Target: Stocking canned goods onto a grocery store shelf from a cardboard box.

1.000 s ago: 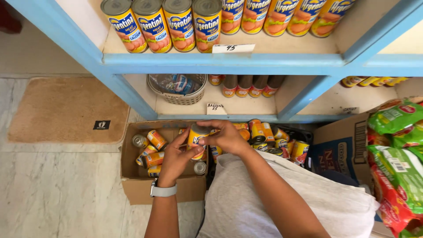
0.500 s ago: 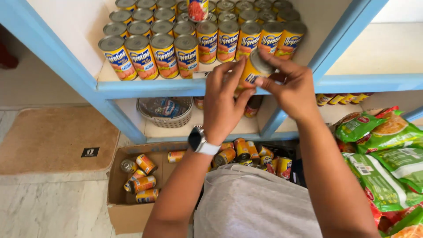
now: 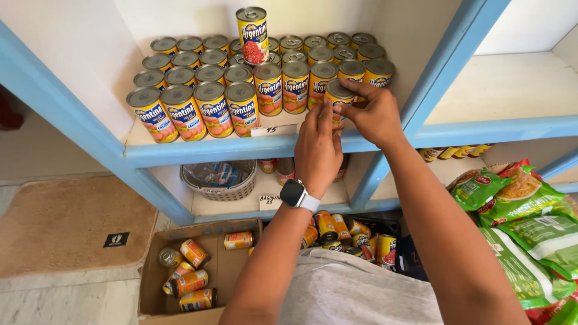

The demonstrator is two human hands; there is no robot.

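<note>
Both hands are up at the white shelf [image 3: 198, 144], which has a blue front edge. My right hand [image 3: 374, 111] and my left hand [image 3: 318, 147] together grip one yellow can [image 3: 338, 95] with a silver lid, setting it upright at the front of the shelf beside the other cans. Several matching yellow cans [image 3: 241, 90] stand in rows behind and to the left. One more can [image 3: 253, 35] is stacked on top of the back rows. A watch [image 3: 295, 194] is on my left wrist.
A cardboard box [image 3: 162, 289] on the floor holds several loose cans lying on their sides. A wicker basket [image 3: 218, 180] sits on the lower shelf. Green snack bags [image 3: 524, 216] pile up at the right. A brown mat [image 3: 66, 222] lies at the left.
My hands lifted a can out of the floor box up to the upper shelf and now hold it down on the shelf's front row. The view tilted upward.
</note>
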